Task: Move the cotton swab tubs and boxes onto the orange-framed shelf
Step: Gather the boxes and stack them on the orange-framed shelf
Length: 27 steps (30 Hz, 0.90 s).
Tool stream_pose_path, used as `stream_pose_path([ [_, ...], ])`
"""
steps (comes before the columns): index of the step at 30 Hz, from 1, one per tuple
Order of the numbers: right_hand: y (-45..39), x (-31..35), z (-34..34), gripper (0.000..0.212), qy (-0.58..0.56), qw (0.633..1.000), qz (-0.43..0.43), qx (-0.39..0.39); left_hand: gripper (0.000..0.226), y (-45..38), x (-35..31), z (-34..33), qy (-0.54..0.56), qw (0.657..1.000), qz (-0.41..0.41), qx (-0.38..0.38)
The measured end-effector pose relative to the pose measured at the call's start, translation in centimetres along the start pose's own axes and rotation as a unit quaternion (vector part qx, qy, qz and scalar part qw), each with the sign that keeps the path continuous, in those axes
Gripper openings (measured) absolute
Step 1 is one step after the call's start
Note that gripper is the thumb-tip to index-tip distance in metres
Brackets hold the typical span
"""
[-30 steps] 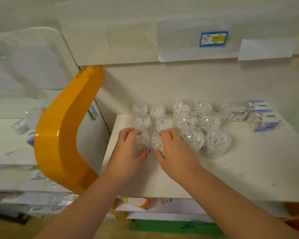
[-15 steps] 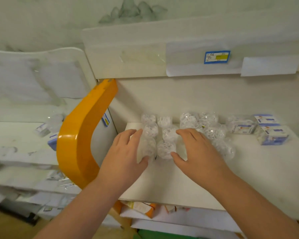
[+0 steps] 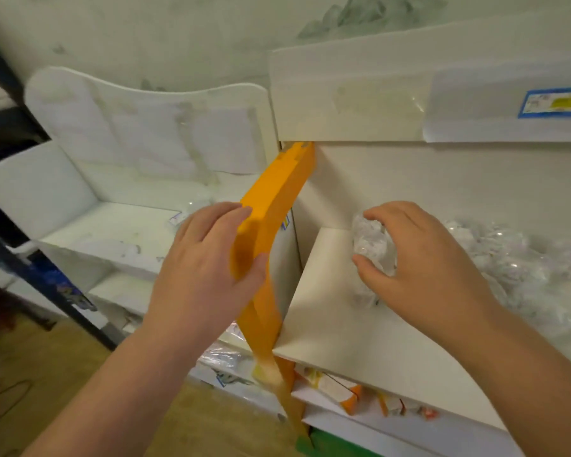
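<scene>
Tub [image 3: 373, 250] of cotton swabs sits in my right hand [image 3: 422, 268], fingers and thumb curled round it; blur hides which way it points. It lies right of the orange frame [image 3: 271, 232], over the white shelf [image 3: 360, 328]. My left hand [image 3: 208, 268] is just left of the frame, fingers loosely straight, holding nothing. More tubs [image 3: 508, 258] lie farther right of the frame.
</scene>
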State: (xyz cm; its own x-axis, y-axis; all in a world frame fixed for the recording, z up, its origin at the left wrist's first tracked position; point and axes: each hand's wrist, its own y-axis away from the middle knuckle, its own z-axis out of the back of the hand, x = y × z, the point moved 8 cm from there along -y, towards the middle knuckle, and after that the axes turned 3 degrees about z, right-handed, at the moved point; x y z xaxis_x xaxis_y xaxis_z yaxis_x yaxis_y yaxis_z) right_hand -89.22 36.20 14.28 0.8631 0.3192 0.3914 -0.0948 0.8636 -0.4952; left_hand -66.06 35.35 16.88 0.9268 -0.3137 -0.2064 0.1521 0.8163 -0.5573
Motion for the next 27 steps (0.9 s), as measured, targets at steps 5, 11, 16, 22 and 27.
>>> stream_pose_path([
  [5,-2.2,6.4,-2.3,0.048,-0.007,0.999,0.037,0.003,0.06,1.1,7.4,1.3,-0.005,0.998,0.057,0.005],
  [11,-5.6,14.5,-6.4,0.049,0.024,0.998,0.065,0.004,0.063,1.8,17.6,2.6,-0.004,0.996,0.082,0.022],
  [16,-7.7,21.0,-10.4,0.046,0.034,0.998,0.059,-0.008,0.064,0.7,25.6,2.9,0.01,0.997,0.072,0.036],
  [22,-9.7,25.0,-16.9,0.047,0.034,0.999,0.016,0.001,0.062,-1.4,32.3,1.3,0.036,0.997,0.029,0.065],
  [27,-9.7,24.0,-22.2,0.049,0.059,0.996,-0.041,0.052,0.06,-3.9,34.5,-1.6,0.068,0.994,0.005,0.084],
])
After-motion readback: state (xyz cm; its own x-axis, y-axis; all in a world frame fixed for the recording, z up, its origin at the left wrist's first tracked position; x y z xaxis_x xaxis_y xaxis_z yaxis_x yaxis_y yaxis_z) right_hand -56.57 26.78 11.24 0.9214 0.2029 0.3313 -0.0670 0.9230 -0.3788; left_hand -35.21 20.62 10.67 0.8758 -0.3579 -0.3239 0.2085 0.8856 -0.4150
